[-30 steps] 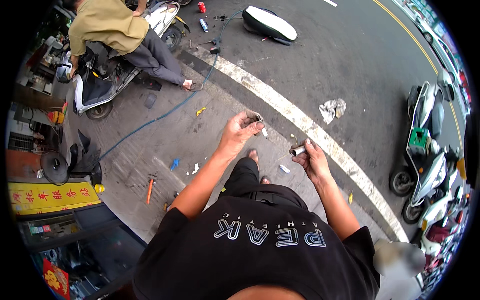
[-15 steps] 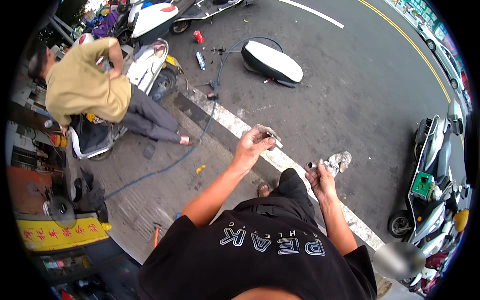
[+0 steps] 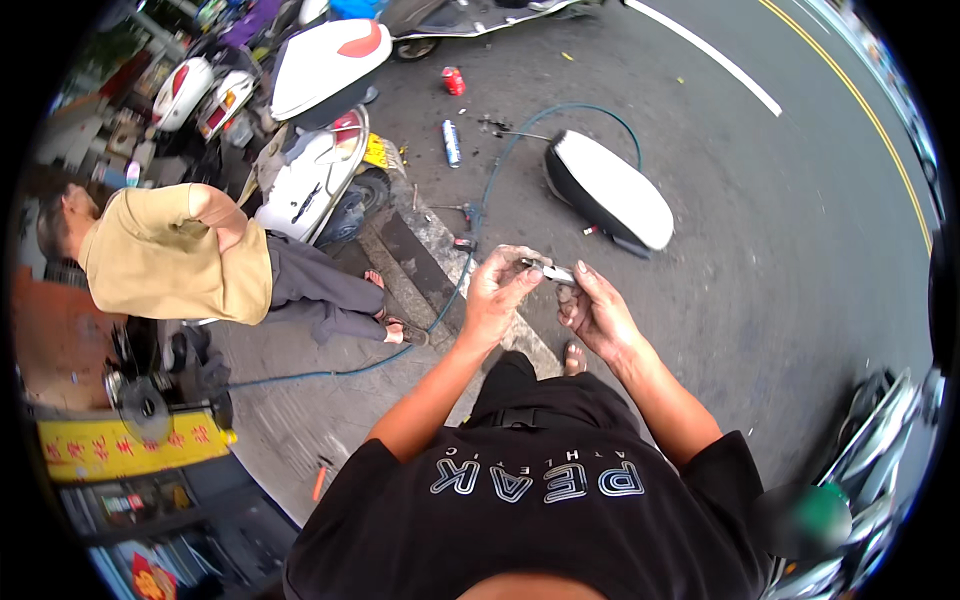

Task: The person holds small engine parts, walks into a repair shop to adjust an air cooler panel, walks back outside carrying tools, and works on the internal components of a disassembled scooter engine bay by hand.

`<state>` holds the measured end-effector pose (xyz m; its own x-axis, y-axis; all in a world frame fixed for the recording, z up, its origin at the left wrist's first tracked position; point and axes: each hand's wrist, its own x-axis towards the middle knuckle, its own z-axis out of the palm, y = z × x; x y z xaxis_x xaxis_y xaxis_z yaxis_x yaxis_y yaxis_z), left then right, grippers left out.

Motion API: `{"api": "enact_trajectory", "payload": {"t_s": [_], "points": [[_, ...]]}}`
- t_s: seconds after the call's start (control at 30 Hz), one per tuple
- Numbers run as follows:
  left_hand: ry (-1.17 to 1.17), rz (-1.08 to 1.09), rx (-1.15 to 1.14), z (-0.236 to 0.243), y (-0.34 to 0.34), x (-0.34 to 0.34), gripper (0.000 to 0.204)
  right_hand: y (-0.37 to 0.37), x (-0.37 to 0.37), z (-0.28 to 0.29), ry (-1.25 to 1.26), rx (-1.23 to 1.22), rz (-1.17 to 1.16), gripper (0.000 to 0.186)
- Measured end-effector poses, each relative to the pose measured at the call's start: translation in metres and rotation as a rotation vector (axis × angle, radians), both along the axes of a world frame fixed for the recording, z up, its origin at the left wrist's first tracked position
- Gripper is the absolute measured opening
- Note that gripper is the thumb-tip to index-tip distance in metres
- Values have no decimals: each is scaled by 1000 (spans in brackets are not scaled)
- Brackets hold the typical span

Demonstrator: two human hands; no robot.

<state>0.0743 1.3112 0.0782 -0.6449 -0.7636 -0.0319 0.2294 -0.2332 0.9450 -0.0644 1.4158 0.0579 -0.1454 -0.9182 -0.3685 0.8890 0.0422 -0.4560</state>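
My left hand [image 3: 490,298] is closed, with blackened fingers pinching a small dark metal part [image 3: 531,264]. From the other side my right hand [image 3: 606,322] grips a short silver metal cylinder [image 3: 557,273] between thumb and fingers. The two pieces meet end to end in front of me, above the kerb line; whether one sits inside the other I cannot tell. Grime covers both hands' fingertips.
A white-and-black scooter seat [image 3: 612,190] lies on the road beside a blue hose [image 3: 490,190]. Near it are a spray can [image 3: 451,143] and a red can [image 3: 453,81]. A person in a tan shirt [image 3: 180,255] stands left, by a white scooter [image 3: 310,185]. More scooters [image 3: 870,480] stand right.
My hands have come together, and the two metal parts now touch. The crumpled grey rag by my right hand is out of sight. My view has turned, and the person nearby stands more upright.
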Motion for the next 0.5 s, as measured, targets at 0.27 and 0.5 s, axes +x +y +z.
{"api": "enact_trajectory", "payload": {"t_s": [0.27,0.5], "points": [[26,317,-29,-12,-206,-46,25,-233,-62,4,52,-135,281,26],[152,250,18,14,-378,-123,17,-399,-136,22,121,-212,252,29]]}}
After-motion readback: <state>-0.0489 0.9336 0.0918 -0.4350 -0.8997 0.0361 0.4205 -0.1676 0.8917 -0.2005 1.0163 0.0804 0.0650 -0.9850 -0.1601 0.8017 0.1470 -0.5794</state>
